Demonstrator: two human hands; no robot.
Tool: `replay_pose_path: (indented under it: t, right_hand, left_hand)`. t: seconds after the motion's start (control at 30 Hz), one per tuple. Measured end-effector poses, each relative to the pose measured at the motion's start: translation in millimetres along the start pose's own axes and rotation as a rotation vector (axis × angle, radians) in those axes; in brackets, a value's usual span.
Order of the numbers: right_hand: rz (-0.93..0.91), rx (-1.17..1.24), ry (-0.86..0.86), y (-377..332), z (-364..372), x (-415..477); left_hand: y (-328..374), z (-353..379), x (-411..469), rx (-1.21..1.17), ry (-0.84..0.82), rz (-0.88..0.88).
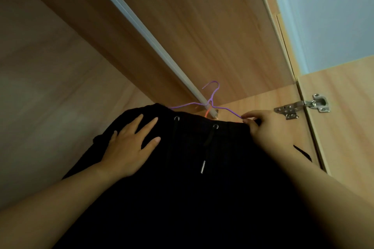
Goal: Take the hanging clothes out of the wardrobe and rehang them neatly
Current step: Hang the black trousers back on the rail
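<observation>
Holding now: my right grip [267, 127] pinches the right tip of the purple hanger [210, 102] together with the top edge of the black garment [202, 198]; my left grip [129, 145] lies flat on the cloth's left side, fingers spread, holding nothing
Garment place: draped from the hanger, up at the far end of the rail [141, 26] inside the wardrobe [202, 16], near its side panel
Hook: it shows right at the rail; whether it sits over the rail I cannot tell
Drop risk: if the hook is not seated and I let the right tip go, hanger and garment would probably fall together; the cause would be releasing on trust
Slide risk: the cloth bulges past the hanger's left arm; my flat palm only presses, so a sideways push could strip that side off
Tilt risk: thin wire under heavy cloth, held at one tip; a pull there may tip the hanger and bunch the garment
Snag risk: the drawstring [203, 166] dangles loose and could catch; the door hinge [301, 106] is near my right grip and could catch a fold
</observation>
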State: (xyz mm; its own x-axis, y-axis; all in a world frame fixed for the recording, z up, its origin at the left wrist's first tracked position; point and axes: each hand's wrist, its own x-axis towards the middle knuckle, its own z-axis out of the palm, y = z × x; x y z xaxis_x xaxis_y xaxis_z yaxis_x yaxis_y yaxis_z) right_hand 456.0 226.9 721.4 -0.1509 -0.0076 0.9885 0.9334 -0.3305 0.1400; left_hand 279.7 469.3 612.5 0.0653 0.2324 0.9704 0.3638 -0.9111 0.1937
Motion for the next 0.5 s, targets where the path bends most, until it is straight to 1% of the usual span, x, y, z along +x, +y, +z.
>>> replay_pose_path:
  t: [0.07,0.17,0.23,0.37,0.5]
  right_hand:
    - [0.053,0.043,0.059,2.3,3.1,11.3]
    - [0.122,0.075,0.019,0.9,17.3,17.3]
    - [0.113,0.072,-0.017,-3.3,28.2,15.2]
    - [0.091,0.039,-0.056,-13.9,37.1,13.6]
    - [0.094,0.023,-0.081,-19.3,40.1,12.8]
  left_hand:
    - [-1.5,4.6,1.0,-0.035,-0.044,0.004]
    - [-3.1,8.9,-3.3,-0.079,-0.056,0.006]
    - [-5.3,11.4,-6.0,-0.107,-0.052,0.006]
    - [-8.5,16.6,-15.3,-0.108,-0.141,0.002]
    - [-12.3,26.5,-34.0,-0.106,-0.181,0.001]
